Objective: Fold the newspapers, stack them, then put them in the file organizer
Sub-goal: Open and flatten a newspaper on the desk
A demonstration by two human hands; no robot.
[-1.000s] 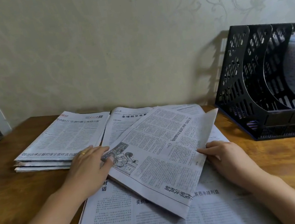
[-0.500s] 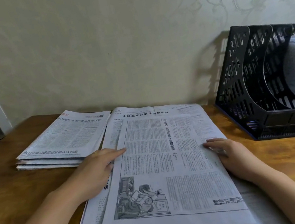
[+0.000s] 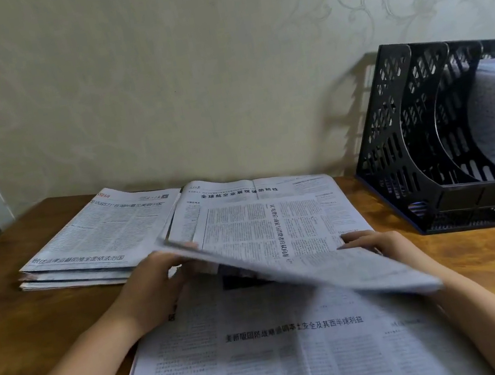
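the table (image 3: 32,321) bears an open sheet (image 3: 285,361) running near to far, its near end cut off. a stack (image 3: 95,242) lies far left, the organizer (image 3: 415,159) far right. the paper (image 3: 282,247) lies mid-table, near edge lifted, blurred. the left hand (image 3: 151,288) grips its left edge; the right hand (image 3: 377,244) is half hidden, its grip unclear.

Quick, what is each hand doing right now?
Left hand: grips the left edge of the folded newspaper, lifting it.
Right hand: fingers lie fairly straight on the paper's right edge, partly hidden; looks open.
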